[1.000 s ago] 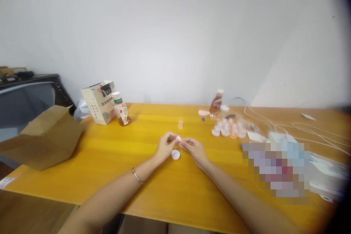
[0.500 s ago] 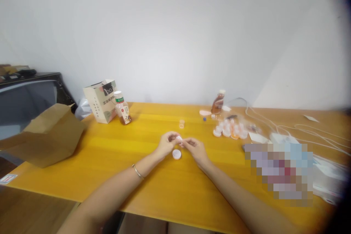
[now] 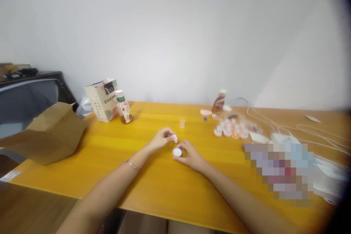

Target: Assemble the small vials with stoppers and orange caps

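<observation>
My left hand [image 3: 163, 138], a bangle on its wrist, pinches a small white piece [image 3: 174, 138] with a hint of pink; its exact kind is too small to tell. My right hand [image 3: 189, 156] has thumb and fingers around a small round white container [image 3: 177, 152] on the yellow wooden table [image 3: 153, 190]. The container sits just below and to the right of the pinched piece, apart from it. Beyond both hands stands a small clear cup [image 3: 182, 123].
A brown paper bag [image 3: 55, 135], a printed carton bag [image 3: 102, 102] and a labelled bottle [image 3: 124, 108] stand at left. Toward the back right are a brown bottle [image 3: 218, 103], a blue cap [image 3: 205, 119] and several small clear cups [image 3: 231, 129]. White cables [image 3: 270, 117] run along the right.
My hands have parted: the left has drawn slightly left with the white piece. The right has let go of that piece and come down around the round white container.
</observation>
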Demonstrator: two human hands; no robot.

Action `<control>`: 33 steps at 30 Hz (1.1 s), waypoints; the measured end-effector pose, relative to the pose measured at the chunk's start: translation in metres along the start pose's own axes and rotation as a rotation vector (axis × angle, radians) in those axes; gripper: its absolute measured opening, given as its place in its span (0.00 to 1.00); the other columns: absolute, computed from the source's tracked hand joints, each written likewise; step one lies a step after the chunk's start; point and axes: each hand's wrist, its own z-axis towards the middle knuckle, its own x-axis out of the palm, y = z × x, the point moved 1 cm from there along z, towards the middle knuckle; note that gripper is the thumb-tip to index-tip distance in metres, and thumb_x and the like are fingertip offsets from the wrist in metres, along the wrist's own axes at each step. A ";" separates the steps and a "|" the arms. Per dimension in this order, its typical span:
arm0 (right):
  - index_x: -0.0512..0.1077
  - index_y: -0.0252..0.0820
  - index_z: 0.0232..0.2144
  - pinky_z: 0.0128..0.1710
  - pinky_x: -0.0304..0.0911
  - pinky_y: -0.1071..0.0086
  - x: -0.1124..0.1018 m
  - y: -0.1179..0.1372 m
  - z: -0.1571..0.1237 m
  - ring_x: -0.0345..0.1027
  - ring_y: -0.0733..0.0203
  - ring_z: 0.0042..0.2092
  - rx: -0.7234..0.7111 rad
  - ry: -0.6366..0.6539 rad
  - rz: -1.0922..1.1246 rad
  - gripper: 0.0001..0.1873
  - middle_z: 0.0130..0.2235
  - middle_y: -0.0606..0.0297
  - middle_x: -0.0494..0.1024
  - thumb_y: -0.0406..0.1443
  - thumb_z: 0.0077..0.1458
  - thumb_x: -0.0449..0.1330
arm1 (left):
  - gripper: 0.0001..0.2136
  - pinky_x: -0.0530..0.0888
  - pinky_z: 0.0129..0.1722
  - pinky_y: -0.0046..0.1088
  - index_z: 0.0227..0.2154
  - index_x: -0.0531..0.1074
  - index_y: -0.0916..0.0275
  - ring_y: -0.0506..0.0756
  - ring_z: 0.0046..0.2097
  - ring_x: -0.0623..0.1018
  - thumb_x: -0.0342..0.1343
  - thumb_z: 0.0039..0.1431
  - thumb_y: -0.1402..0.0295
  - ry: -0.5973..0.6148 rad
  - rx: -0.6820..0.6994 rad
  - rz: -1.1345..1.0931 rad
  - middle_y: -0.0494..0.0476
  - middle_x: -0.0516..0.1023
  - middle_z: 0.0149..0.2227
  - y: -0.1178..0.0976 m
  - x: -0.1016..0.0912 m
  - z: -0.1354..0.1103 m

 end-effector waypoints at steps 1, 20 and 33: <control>0.68 0.46 0.31 0.39 0.56 0.65 0.001 -0.002 0.001 0.61 0.59 0.37 -0.004 -0.004 -0.022 0.13 0.34 0.65 0.69 0.41 0.40 0.62 | 0.09 0.68 0.35 0.25 0.26 0.67 0.66 0.49 0.31 0.73 0.59 0.43 0.66 0.044 0.006 0.022 0.54 0.74 0.28 0.000 0.001 -0.001; 0.69 0.41 0.29 0.27 0.52 0.72 0.008 -0.018 0.007 0.57 0.65 0.27 -0.021 -0.003 -0.067 0.11 0.24 0.69 0.64 0.42 0.44 0.58 | 0.03 0.67 0.33 0.23 0.25 0.69 0.66 0.49 0.31 0.71 0.53 0.48 0.72 0.231 0.148 0.434 0.53 0.72 0.27 -0.010 0.013 -0.011; 0.66 0.39 0.25 0.26 0.53 0.74 0.010 -0.019 0.009 0.57 0.67 0.26 0.020 -0.015 -0.042 0.07 0.23 0.70 0.66 0.37 0.43 0.58 | 0.05 0.65 0.32 0.21 0.25 0.68 0.66 0.48 0.31 0.70 0.48 0.47 0.78 0.277 0.291 0.722 0.52 0.71 0.28 -0.015 0.021 -0.013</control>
